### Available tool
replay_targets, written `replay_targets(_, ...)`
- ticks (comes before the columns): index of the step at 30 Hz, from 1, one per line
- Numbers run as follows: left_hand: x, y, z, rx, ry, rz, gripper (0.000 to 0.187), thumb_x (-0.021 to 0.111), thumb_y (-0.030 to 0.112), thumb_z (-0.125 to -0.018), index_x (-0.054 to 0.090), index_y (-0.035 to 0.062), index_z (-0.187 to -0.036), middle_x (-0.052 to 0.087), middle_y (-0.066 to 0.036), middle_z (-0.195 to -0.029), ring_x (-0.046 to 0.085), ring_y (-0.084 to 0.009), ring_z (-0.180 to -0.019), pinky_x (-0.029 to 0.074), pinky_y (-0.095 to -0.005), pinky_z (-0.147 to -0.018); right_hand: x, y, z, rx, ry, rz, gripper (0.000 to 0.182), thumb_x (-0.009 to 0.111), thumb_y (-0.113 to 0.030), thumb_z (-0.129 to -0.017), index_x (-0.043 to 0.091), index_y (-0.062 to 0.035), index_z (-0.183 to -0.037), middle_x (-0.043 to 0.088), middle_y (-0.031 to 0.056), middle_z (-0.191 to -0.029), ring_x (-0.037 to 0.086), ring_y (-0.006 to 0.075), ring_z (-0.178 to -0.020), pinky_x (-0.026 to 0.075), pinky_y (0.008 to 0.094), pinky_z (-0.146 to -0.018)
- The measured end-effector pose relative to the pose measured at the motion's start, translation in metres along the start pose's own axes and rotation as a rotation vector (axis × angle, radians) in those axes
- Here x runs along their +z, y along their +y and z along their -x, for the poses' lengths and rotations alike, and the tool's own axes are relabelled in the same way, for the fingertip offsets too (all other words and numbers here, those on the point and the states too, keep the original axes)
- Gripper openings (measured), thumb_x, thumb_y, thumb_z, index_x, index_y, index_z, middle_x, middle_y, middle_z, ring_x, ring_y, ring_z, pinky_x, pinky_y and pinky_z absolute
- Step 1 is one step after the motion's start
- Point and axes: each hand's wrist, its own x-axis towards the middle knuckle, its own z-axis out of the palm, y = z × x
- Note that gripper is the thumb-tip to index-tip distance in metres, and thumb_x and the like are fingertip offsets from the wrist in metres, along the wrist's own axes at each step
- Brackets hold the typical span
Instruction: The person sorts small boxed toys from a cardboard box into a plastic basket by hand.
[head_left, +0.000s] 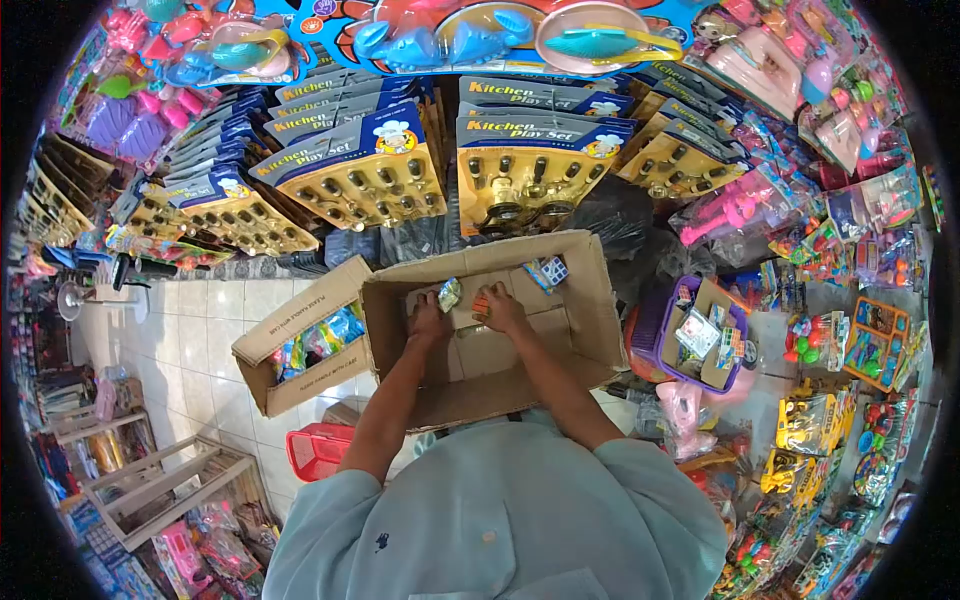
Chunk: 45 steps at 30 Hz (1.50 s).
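Observation:
Both hands reach down into a large cardboard box [590,340]. My left hand [427,318] is closed at the fingertips on a small, shiny wrapped packet [449,293] with yellow-green and white colours; its exact kind is too small to tell. Beside it, my right hand [503,314] grips a small puzzle cube [481,304] whose orange-red face shows past the fingers. Another puzzle cube [546,273], blue and white, lies against the box's far side, apart from both hands.
A smaller open carton [262,385] with colourful packets adjoins the box's left side. A purple basket [655,335] holding another carton stands right. Kitchen Play Set packs [350,170] hang beyond the box. A red basket [300,455] sits on the tiled floor. Packaged toys crowd both sides.

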Motion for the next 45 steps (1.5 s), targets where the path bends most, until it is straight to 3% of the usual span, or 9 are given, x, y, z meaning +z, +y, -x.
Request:
replay_targets(5, 0.018, 0.002, -0.005, -0.235, -0.032, -0.190, 0.064, 0.072, 0.022, -0.071, 0.041, 0.0078, -0.125, 0.044, -0.018, -0.126, 0.051, -0.0382, -0.114, 0.049, -0.0483, -0.090, 0.002, 0.011, 0.007, 0.180, 0.074, -0.070, 0.058, 0.074, -0.034, -0.074, 0.034, -0.0142, -0.110, 0.049, 0.0150, -0.116, 0.061, 0.0407, -0.093, 0.051, 0.0523, -0.075)
replay_targets(18, 0.005, 0.009, -0.003, -0.193, -0.160, 0.082, 0.067, 0.072, 0.033, -0.071, 0.043, 0.0003, -0.121, 0.052, -0.026, -0.117, 0.057, -0.0431, -0.105, 0.049, -0.0497, -0.088, -0.011, 0.009, -0.001, 0.339, -0.073, -0.224, 0.070, 0.078, -0.034, -0.071, 0.036, -0.0023, -0.116, 0.060, 0.0217, -0.105, 0.061, 0.0406, -0.095, 0.049, 0.0477, -0.081)
replay_targets(21, -0.003, 0.000, -0.005, -0.146, -0.154, 0.154, 0.067, 0.069, 0.041, -0.073, 0.046, -0.0015, -0.119, 0.056, -0.030, -0.113, 0.058, -0.0444, -0.102, 0.049, -0.0491, -0.088, -0.012, 0.014, -0.006, 0.349, -0.109, -0.151, 0.066, 0.078, -0.036, -0.072, 0.041, -0.0011, -0.114, 0.064, 0.0189, -0.097, 0.062, 0.0388, -0.096, 0.050, 0.0453, -0.082)
replay_targets(24, -0.008, 0.001, -0.008, -0.070, -0.104, 0.193, 0.065, 0.066, 0.043, -0.076, 0.047, -0.0003, -0.121, 0.056, -0.031, -0.113, 0.058, -0.0452, -0.103, 0.049, -0.0495, -0.088, -0.052, -0.004, 0.000, 0.323, -0.238, -0.385, 0.062, 0.079, -0.040, -0.072, 0.047, -0.0007, -0.108, 0.065, 0.0158, -0.095, 0.063, 0.0355, -0.096, 0.050, 0.0435, -0.082)
replay_targets(26, -0.015, 0.011, -0.007, 0.035, 0.067, 0.252, 0.061, 0.066, 0.041, -0.078, 0.049, 0.0027, -0.122, 0.058, -0.030, -0.112, 0.058, -0.0447, -0.104, 0.047, -0.0494, -0.089, -0.046, 0.004, -0.007, 0.240, -0.119, -0.295, 0.063, 0.080, -0.046, -0.071, 0.054, -0.0018, -0.106, 0.066, 0.0144, -0.095, 0.066, 0.0258, -0.084, 0.054, 0.0362, -0.071)
replay_targets(30, -0.050, 0.042, 0.013, 0.211, 0.127, 0.396, 0.058, 0.065, 0.039, -0.079, 0.049, 0.0054, -0.124, 0.059, -0.028, -0.111, 0.057, -0.0445, -0.105, 0.046, -0.0488, -0.089, -0.058, 0.001, -0.002, 0.222, 0.020, -0.159, 0.058, 0.079, -0.044, -0.073, 0.055, -0.0021, -0.105, 0.065, 0.0089, -0.092, 0.065, 0.0213, -0.077, 0.055, 0.0331, -0.063)
replay_targets(32, -0.063, 0.054, 0.025, 0.196, 0.135, 0.422, 0.056, 0.065, 0.036, -0.080, 0.049, 0.0046, -0.122, 0.061, -0.028, -0.109, 0.058, -0.0422, -0.105, 0.045, -0.0464, -0.089, -0.087, -0.020, 0.024, 0.307, -0.046, -0.551, 0.050, 0.077, -0.038, -0.079, 0.054, -0.0024, -0.105, 0.063, 0.0048, -0.089, 0.063, 0.0157, -0.076, 0.056, 0.0306, -0.060)
replay_targets(36, -0.096, 0.068, 0.051, 0.164, -0.009, 0.471, 0.051, 0.063, 0.035, -0.082, 0.050, 0.0040, -0.122, 0.062, -0.026, -0.108, 0.060, -0.0378, -0.103, 0.045, -0.0431, -0.090, -0.102, -0.037, 0.061, 0.213, 0.086, -0.839, 0.042, 0.074, -0.035, -0.083, 0.056, -0.0044, -0.107, 0.062, 0.0069, -0.096, 0.063, 0.0145, -0.076, 0.055, 0.0298, -0.060)
replay_targets(45, -0.141, 0.079, 0.122, 0.378, -0.182, 0.728, 0.041, 0.058, 0.028, -0.091, 0.052, -0.0011, -0.119, 0.064, -0.013, -0.102, 0.060, -0.0195, -0.094, 0.046, -0.0324, -0.085, -0.110, -0.083, 0.132, 0.121, 0.313, -0.808, 0.042, 0.068, -0.030, -0.088, 0.055, 0.0002, -0.115, 0.062, 0.0073, -0.097, 0.061, 0.0138, -0.079, 0.054, 0.0280, -0.055)
